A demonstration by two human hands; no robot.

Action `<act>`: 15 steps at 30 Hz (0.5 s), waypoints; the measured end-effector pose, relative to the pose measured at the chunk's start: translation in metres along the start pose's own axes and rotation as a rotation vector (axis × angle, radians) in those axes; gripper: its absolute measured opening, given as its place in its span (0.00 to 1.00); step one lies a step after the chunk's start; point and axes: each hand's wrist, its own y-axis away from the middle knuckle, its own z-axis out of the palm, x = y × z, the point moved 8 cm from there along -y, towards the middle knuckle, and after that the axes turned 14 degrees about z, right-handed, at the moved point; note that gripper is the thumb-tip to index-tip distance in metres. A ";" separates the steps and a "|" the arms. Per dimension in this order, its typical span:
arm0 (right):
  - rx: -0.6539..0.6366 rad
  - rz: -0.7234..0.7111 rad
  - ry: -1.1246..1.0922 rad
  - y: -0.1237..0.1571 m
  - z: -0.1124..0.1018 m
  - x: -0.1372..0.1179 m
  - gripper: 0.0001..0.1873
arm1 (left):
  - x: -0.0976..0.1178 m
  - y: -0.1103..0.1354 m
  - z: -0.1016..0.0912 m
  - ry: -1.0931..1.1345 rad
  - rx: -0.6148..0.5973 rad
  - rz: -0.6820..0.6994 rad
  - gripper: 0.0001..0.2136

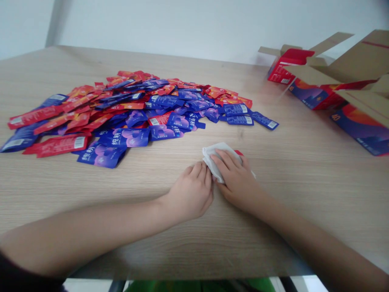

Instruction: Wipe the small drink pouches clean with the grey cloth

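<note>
My left hand (pixel 191 190) rests on the pale wood-grain table (pixel 304 194) with its fingers curled, their tips against the lower edge of a crumpled white tissue (pixel 216 160). My right hand (pixel 234 180) lies over that tissue and presses it down. A small red piece (pixel 238 153) shows past my right fingers, mostly hidden. A large heap of flat red and blue sachets (pixel 130 113) lies up and to the left of both hands, not touching them.
An opened cardboard carton (pixel 358 65) stands at the right of the table, with its flaps up. Next to it lie a red box (pixel 285 67) and a blue-and-orange printed box (pixel 361 129). A white wall (pixel 182 24) runs behind the table.
</note>
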 end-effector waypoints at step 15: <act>-0.018 -0.031 0.026 0.003 0.000 -0.006 0.29 | -0.001 0.000 -0.001 0.033 0.002 -0.002 0.21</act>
